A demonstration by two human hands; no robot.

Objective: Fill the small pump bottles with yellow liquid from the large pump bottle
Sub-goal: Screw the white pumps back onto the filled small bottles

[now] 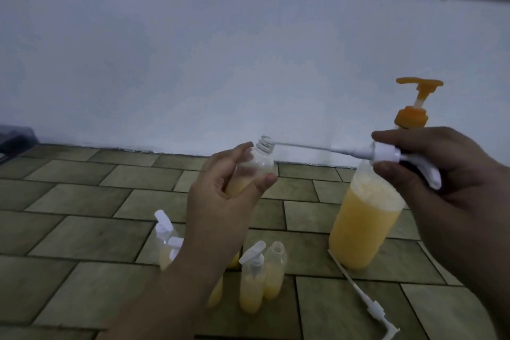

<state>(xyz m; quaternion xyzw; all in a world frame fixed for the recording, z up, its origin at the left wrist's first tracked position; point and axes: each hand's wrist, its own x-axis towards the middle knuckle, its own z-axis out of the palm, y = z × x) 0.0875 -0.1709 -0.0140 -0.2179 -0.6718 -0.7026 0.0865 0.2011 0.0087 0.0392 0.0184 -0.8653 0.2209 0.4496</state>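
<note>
My left hand [220, 196] grips a small clear bottle [252, 168] with yellow liquid in its lower part, tilted with its open threaded neck to the upper right. My right hand [430, 163] pinches a white pump head [392, 154] held sideways, and the tip of its long thin tube reaches the small bottle's neck. Behind my right hand stands the large pump bottle [364, 218], about half full of yellow liquid, with an orange pump top [416, 96].
Several small bottles with yellow liquid stand on the tiled surface below my left hand: one capped with a white pump [252, 279], one open-necked [274, 270], others partly hidden behind my arm [165, 243]. A loose white pump with tube [364, 298] lies at the right front. A white wall rises behind.
</note>
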